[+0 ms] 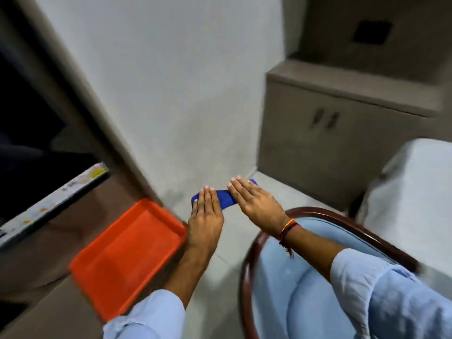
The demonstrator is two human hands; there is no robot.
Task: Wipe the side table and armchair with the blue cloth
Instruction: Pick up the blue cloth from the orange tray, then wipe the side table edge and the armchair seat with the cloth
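A rolled blue cloth [226, 198] is stretched between my two hands, in the air above the pale floor. My left hand [205, 217] lies palm down over its left end, fingers straight. My right hand [256, 204] covers its right end the same way, and the thumbs are hidden underneath. The armchair [305, 289], light blue with a dark curved wooden frame, stands below my right forearm. The brown side table [80, 216] is at the left, beside my left forearm.
An orange tray [127, 253] sits on the side table, touching my left wrist. A flat board with coloured stickers [49, 206] lies farther left. A grey-brown cabinet [330, 143] stands in the back corner, and a white-covered piece of furniture [411, 192] is at the right.
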